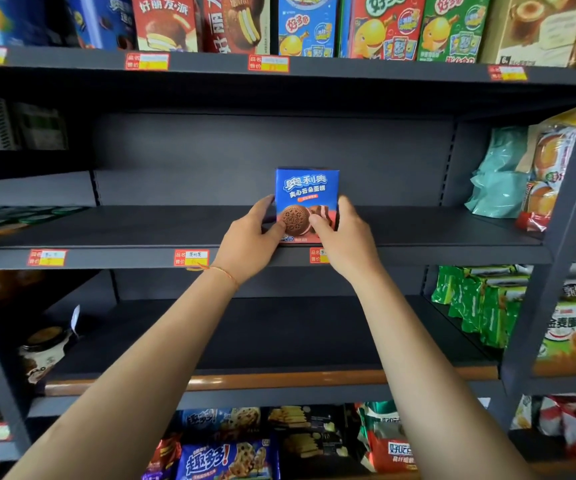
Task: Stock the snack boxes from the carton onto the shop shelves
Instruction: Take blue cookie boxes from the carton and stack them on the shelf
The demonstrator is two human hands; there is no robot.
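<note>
Arms: two bare forearms reach up and forward from the bottom edge toward the middle shelf; the left wrist wears one thin orange string bracelet (224,271).
Left hand (249,233): curled round the left edge of the blue snack box, thumb on its front face, fingers behind its side.
Right hand (343,233): curled round the box's right edge, thumb across the lower front, fingers wrapped on the side.
Blue snack box (306,195): one, upright, printed face toward the camera, standing at the front lip of the middle shelf, held between both hands.
Middle shelf (141,230): dark grey; this one box is the only box seen on its central span.
Price tags (191,258): three on the middle shelf's front edge, the right one partly hidden by the right wrist.
Lower shelf (245,341): one dark board below, with green packets (480,306) at its right end.
Bottom row: several snack packs (227,459), count unclear.
Teal bags (501,174): at the middle shelf's right end, beside orange-printed packs.
Top shelf: about seven upright boxes (383,26); four price tags plainly seen along its edge.
</note>
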